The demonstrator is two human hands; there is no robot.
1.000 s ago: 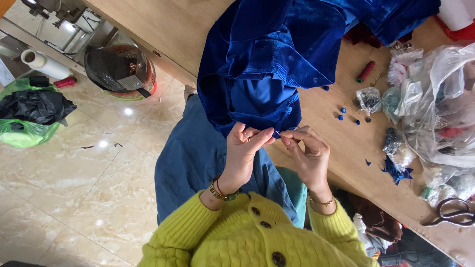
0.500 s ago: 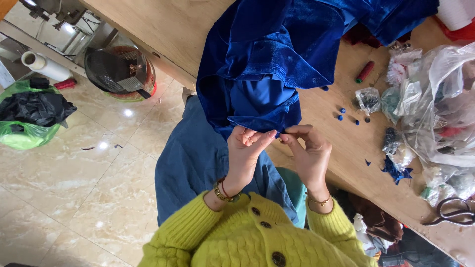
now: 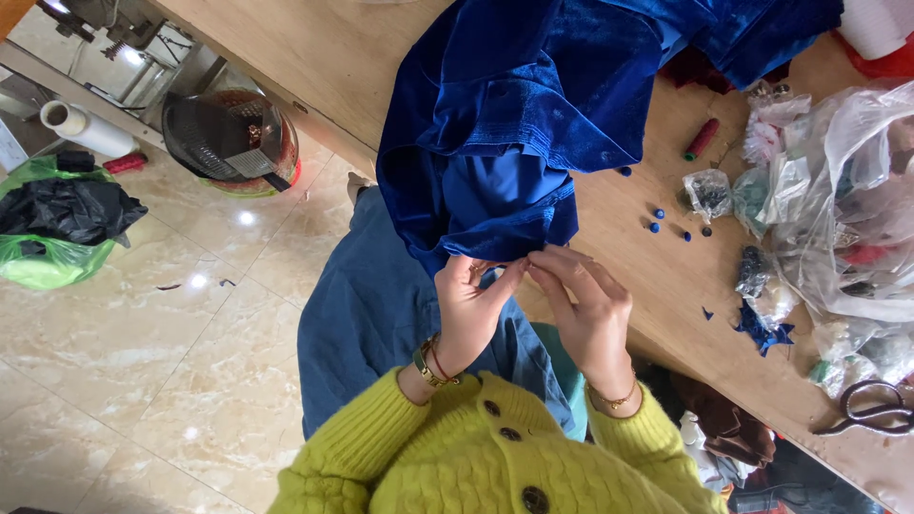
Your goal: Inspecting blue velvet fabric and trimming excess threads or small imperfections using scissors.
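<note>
A dark blue velvet garment [image 3: 533, 114] hangs off the wooden table [image 3: 657, 286] toward my lap. My left hand [image 3: 471, 309] and my right hand [image 3: 586, 305] meet at its lower hem, fingertips pinching the fabric edge close together. Whatever small thing sits between the fingertips is too small to make out. Small blue buttons [image 3: 657, 221] lie loose on the table to the right of the garment, near a red thread spool [image 3: 702, 139]. I wear a yellow knit cardigan and blue trousers.
Clear plastic bags [image 3: 838, 209] of sewing bits crowd the table's right side, with black scissors [image 3: 871, 411] near the edge. On the tiled floor to the left stand a round heater [image 3: 228, 143], a green bag with black plastic [image 3: 57, 224] and a white roll [image 3: 81, 126].
Both hands have drawn a little closer together at the hem and shifted slightly up toward the fabric. The garment and the table items lie as before.
</note>
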